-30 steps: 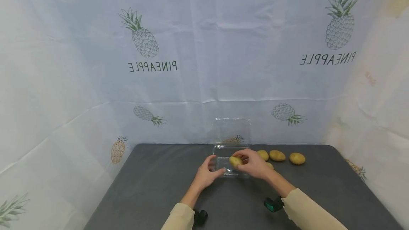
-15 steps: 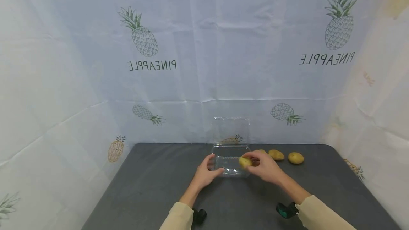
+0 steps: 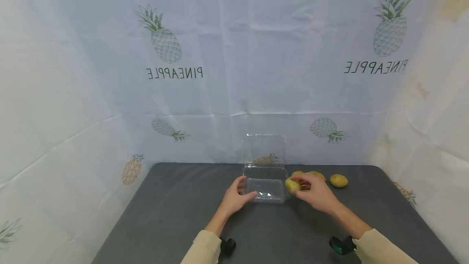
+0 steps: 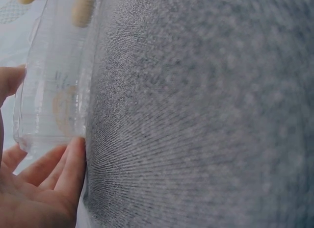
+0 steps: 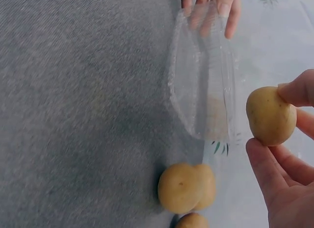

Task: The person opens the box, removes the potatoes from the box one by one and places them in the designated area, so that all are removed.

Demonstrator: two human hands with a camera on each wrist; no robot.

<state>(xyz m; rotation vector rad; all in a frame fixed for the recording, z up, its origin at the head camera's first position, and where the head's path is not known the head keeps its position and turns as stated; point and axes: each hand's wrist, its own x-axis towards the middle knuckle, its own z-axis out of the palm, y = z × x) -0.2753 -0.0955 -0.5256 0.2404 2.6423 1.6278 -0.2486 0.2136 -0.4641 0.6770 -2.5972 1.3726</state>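
Observation:
A clear plastic clamshell container point(image 3: 264, 185) stands on the dark table, its lid point(image 3: 264, 145) tipped up at the back. My left hand point(image 3: 233, 196) holds the container's left end, thumb at the near side and fingers spread along the end wall, as the left wrist view shows. A small yellow potato point(image 5: 269, 116) is pinched between the thumb and fingertips of my right hand point(image 3: 318, 194). That hand is raised by the container's right edge. No potato shows inside the container.
More potatoes lie right of the container: one point(image 3: 338, 181) stands apart, and others point(image 5: 179, 189) sit close together, partly hidden by my right hand in the head view. A pineapple-print curtain point(image 3: 234, 72) hangs behind the dark grey table point(image 3: 176, 215).
My right hand has moved right with the potato, from over the container to its right edge. The left hand has stayed at the container's left end.

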